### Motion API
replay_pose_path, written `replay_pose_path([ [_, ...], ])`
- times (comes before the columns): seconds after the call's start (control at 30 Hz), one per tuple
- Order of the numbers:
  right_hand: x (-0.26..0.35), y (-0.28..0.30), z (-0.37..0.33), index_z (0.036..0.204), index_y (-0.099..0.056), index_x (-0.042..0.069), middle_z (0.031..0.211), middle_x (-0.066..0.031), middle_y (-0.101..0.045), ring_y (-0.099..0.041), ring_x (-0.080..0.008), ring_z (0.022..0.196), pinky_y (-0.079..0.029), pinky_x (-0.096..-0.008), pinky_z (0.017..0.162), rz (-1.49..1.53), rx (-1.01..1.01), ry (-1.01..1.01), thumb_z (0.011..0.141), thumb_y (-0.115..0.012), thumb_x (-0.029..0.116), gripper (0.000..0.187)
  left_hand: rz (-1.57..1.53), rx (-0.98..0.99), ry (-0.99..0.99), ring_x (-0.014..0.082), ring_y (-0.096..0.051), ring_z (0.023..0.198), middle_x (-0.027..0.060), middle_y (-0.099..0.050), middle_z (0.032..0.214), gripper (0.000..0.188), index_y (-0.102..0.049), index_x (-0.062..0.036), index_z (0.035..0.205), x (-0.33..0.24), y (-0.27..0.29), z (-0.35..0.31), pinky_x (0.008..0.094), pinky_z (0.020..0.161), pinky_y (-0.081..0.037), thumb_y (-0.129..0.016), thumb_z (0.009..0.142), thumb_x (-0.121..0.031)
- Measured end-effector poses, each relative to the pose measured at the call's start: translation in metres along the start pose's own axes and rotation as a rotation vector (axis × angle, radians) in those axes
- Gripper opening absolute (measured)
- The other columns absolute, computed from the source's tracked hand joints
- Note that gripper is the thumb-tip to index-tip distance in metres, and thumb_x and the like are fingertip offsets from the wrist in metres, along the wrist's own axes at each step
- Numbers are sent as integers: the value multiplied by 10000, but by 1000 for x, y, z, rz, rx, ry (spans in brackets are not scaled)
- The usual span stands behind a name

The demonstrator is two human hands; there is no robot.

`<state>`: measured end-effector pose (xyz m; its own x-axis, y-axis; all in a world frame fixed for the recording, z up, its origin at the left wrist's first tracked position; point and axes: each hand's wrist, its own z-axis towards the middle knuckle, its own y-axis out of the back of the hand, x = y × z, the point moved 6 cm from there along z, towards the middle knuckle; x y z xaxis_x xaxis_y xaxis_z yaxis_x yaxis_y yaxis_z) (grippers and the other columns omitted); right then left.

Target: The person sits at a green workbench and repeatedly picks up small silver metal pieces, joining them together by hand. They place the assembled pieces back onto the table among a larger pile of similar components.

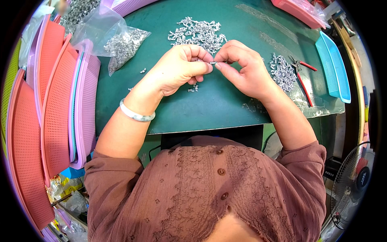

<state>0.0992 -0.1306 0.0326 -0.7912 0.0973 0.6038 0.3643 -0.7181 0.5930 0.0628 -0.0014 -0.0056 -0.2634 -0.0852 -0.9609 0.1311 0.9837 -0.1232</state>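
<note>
I see the small metal piece (213, 63) pinched between both hands, left hand (181, 66) and right hand (242, 66) equally near, long axis left-right, just below the loose pile (197, 34).

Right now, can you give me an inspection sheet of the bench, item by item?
Surface: green mat on the bench, partly under clear plastic sheet at the right.
Job's things: small metal part pinched between both hands; pile of metal parts behind; second pile at right.
Clutter: clear bag of parts, red-handled pliers, a few loose parts on the mat.
Grips: left hand and right hand both closed on the small part.
Cables: nothing seen on the mat.
Surroundings: stacked mesh trays at left, blue tray and fan at right.
</note>
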Motion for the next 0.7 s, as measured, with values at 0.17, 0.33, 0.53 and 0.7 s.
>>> replay_pose_path([
  [0.17,0,-1,0,830,-570,34,779,-89,-565,-568,-246,729,-453,-311,636,36,-10,-25,722,-619,27,119,-49,6,-32,55,-494,561,-5,-551,701,54,-575,-50,853,0,3,2,172,481,-385,-582,809,-80],
  [0.33,5,-18,-1,813,-547,43,788,-95,-537,-538,-288,760,-450,-368,671,-44,146,111,707,-617,49,128,-289,-51,-39,80,-519,617,25,-566,745,62,-548,-68,883,0,13,3,183,512,-415,-530,832,-99],
  [0.53,22,-42,-7,811,-597,51,828,-88,-519,-510,-287,816,-432,-365,723,-242,294,247,727,-581,64,87,-463,-29,-102,133,-551,675,103,-574,863,100,-520,-15,909,2,23,9,224,570,-487,-486,834,-72],
  [0.7,15,-33,-6,794,-593,43,819,-99,-521,-514,-287,813,-434,-368,724,-218,297,179,727,-579,63,71,-385,-42,-76,117,-536,657,68,-570,820,98,-542,-34,904,0,20,7,208,554,-466,-505,832,-89],
])
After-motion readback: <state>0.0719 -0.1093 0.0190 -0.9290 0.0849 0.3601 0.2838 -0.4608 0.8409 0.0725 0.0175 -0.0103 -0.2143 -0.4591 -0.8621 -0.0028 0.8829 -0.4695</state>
